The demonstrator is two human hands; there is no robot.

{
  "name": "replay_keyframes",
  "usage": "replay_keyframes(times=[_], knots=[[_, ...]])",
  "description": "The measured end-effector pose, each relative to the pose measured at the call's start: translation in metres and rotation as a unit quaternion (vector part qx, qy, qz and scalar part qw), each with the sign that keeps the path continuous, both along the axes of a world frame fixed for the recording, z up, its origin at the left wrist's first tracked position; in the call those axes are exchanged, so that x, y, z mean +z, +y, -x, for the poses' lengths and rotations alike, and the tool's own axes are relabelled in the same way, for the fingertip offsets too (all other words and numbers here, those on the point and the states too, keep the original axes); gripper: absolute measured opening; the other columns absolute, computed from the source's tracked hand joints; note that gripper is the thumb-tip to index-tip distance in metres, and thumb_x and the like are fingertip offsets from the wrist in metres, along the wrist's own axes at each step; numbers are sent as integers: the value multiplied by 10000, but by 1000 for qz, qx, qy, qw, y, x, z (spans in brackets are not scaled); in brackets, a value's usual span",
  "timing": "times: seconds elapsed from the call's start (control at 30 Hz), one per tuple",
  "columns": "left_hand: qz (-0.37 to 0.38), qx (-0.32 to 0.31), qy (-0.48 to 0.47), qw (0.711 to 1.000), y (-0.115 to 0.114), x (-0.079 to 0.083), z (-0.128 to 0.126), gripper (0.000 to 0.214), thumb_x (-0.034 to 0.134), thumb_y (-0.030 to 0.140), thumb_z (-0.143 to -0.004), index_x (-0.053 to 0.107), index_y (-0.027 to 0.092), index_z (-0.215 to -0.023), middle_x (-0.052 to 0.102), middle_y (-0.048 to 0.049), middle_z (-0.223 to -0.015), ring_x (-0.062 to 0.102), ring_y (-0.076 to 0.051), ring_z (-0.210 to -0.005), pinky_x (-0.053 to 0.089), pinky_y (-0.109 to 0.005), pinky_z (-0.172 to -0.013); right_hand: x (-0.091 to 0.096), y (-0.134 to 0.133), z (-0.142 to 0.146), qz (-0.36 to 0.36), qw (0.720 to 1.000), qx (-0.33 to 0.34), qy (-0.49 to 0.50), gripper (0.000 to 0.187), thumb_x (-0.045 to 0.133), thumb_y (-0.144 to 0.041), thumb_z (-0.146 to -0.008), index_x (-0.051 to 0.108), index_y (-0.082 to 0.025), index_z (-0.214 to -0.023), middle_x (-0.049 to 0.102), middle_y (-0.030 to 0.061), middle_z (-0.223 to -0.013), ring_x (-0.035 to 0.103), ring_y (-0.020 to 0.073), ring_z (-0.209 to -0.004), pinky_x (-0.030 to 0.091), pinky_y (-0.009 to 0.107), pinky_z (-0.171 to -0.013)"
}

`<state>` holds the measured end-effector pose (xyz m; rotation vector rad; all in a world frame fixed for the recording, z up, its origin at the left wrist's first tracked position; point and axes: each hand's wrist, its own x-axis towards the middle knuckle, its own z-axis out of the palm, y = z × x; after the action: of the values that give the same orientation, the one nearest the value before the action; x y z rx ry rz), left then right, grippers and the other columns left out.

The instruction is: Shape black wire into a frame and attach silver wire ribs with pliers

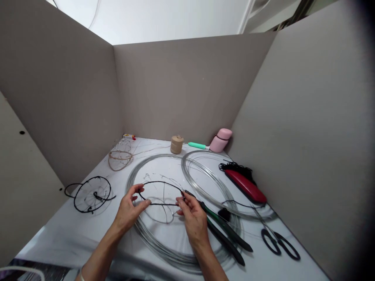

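Observation:
Between my two hands is a wire frame (162,204) with a black-wrapped rim and bare metal wires hanging beneath it. My left hand (129,208) grips the rim's left end between thumb and fingers. At the opposite end, my right hand (193,219) pinches the black rim, with the fingertips partly hiding that spot. Below the frame lies a large coil of silver wire (175,255). A long-handled tool with black and green handles (227,227) rests across the coil by my right hand; its head is hidden.
Scissors (277,239) lie at the right, near a red case (247,187) with black cord (240,169) and a second wire coil (202,183). A black-wrapped wire piece (93,195) is left. Behind stand a twine spool (176,145), a pink flask (220,141) and grey partitions (187,89).

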<state>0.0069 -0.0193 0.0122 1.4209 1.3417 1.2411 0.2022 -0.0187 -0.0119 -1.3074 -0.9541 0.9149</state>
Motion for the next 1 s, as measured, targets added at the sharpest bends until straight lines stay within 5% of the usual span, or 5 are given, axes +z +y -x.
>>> replay_keyframes(times=[0.4,0.53,0.67,0.77,1.0], knots=[[-24,-33,-39,998,1,-13,6,599,609,361,-726,425,147,-1254,555,-160,-1194,492,-269,-1146,430,-402,-904,1,-7,-6,28,999,10,-18,571,577,-504,-717,575,-125,-1145,676,96,-937,621,213,-808,517,291,-587],[-112,22,33,993,-4,-18,15,447,529,316,-807,454,169,-1223,548,-140,-1196,519,-250,-1105,442,-406,-896,-2,-11,-10,20,999,-14,-38,577,551,-493,-736,534,-122,-1177,648,124,-1011,609,231,-882,528,313,-607],[-304,17,227,925,-11,-8,16,304,520,219,-833,553,221,-1135,597,-93,-1103,522,-234,-1066,421,-410,-914,8,-22,-10,-112,971,-57,-201,308,513,-393,-788,644,-176,-962,621,107,-1016,584,220,-917,512,315,-665],[-362,-42,321,874,-7,2,15,306,508,210,-852,555,235,-1153,621,-87,-1078,526,-234,-1061,437,-400,-889,18,-32,-5,-184,936,-42,-296,223,496,-326,-814,656,-202,-908,627,92,-938,591,198,-846,498,285,-615],[-390,-147,423,804,14,10,11,190,473,226,-881,592,195,-1025,661,-49,-835,593,-179,-802,424,-426,-895,7,-37,18,-81,927,59,-361,260,431,-327,-842,647,-201,-912,684,68,-819,628,184,-685,488,294,-646]])
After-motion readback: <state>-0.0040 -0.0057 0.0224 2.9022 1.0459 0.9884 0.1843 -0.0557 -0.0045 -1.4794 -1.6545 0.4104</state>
